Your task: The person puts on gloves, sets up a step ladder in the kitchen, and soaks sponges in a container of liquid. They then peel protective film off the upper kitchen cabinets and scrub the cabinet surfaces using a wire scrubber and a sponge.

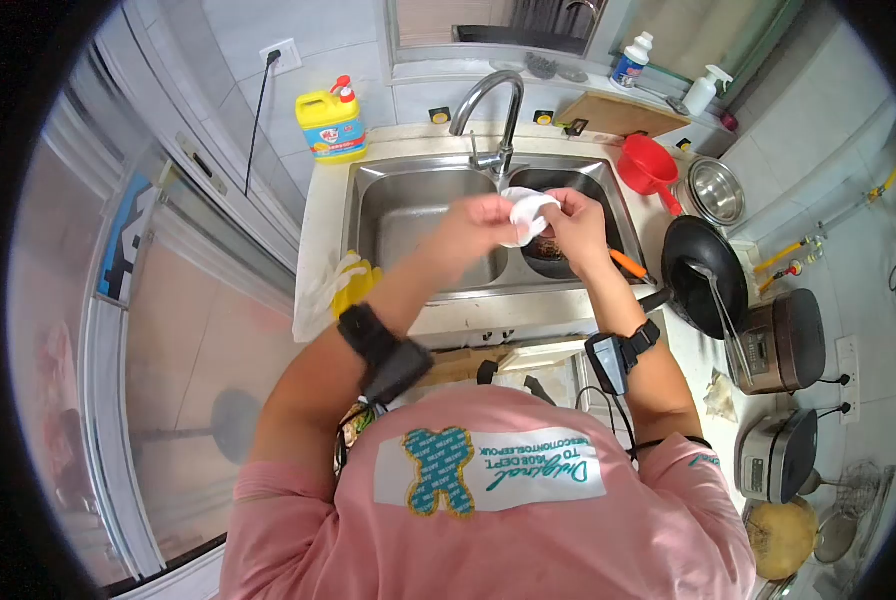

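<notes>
Both my hands meet over the divider and right basin of the steel sink. Between them is a small white, rounded item; whether it is cloth or a dish I cannot make out. My left hand, slightly blurred, grips its left side, and the fingers of my right hand pinch its right edge. Below, a dark pan sits in the right basin, with something brown in it partly hidden by my hands. An orange handle sticks out at the basin's right edge. The faucet rises just behind.
A yellow detergent bottle stands back left; yellow-and-white gloves lie at the sink's left edge. To the right are a red ladle, metal bowls, a black wok with tongs, and two cookers.
</notes>
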### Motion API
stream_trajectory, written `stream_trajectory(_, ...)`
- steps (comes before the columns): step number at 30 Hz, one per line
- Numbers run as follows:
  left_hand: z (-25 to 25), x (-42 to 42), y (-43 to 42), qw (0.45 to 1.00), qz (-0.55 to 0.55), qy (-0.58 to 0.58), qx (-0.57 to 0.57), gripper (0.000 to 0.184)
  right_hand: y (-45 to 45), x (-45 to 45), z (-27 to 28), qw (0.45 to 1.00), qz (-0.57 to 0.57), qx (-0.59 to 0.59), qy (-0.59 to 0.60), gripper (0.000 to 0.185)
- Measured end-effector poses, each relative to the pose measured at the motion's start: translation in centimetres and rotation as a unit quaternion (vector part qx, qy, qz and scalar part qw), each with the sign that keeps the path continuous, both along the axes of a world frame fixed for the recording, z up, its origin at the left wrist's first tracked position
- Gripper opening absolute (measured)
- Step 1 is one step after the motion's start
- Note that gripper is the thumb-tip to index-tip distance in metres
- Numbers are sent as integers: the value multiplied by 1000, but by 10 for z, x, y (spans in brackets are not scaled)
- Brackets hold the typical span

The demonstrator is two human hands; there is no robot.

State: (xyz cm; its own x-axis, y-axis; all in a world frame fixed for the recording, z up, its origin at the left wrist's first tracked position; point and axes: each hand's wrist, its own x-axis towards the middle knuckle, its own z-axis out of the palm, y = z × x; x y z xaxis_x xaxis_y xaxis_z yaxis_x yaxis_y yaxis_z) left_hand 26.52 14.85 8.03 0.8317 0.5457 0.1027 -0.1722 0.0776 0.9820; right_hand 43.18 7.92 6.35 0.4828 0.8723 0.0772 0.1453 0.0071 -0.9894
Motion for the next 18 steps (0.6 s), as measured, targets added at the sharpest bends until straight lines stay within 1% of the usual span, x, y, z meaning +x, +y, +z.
stream_trajectory(1, -4, 2, -9, 1000, -3, -4, 2, 19, -2, 0, 1, 998, -18, 39, 49, 14)
stream_trajectory(2, -9, 4, -17, 991, 36, 16, 129, 15, -3, 1, 3, 989, -2, 41, 141, 14)
stream_trajectory(3, -13, 6, -26, 964, 75, 36, 253, 12, -6, -1, 7, 990, -4, 41, 138, 14)
stream_trajectory(4, -6, 6, -36, 957, 108, 29, 268, 10, -10, -4, 13, 972, 14, 66, 224, 15)
stream_trajectory(5, -3, 6, -40, 957, 109, 26, 268, 10, -12, -6, 17, 947, 33, 90, 308, 17)
stream_trajectory(6, 0, 6, -43, 954, 123, 14, 272, 10, -14, -5, 16, 934, 66, 115, 330, 20)
stream_trajectory(7, 1, 7, -45, 951, 138, 3, 276, 11, -16, -4, 16, 935, 68, 114, 328, 20)
stream_trajectory(8, 0, 8, -45, 951, 141, 1, 275, 11, -17, -4, 17, 924, 79, 134, 349, 21)
stream_trajectory(10, -1, 8, -44, 920, 163, -57, 352, 11, -17, -5, 17, 903, 106, 168, 380, 23)
stream_trajectory(14, -1, 9, -45, 908, 174, -59, 377, 10, -18, -7, 19, 894, 114, 186, 392, 24)
stream_trajectory(16, 2, 9, -48, 927, 188, -45, 323, 7, -19, -5, 16, 887, 123, 189, 403, 24)
stream_trajectory(17, 2, 10, -48, 926, 188, -46, 323, 7, -19, -3, 14, 887, 123, 190, 402, 24)
stream_trajectory(18, 1, 10, -45, 947, 170, -26, 271, 9, -18, -3, 12, 888, 111, 194, 401, 24)
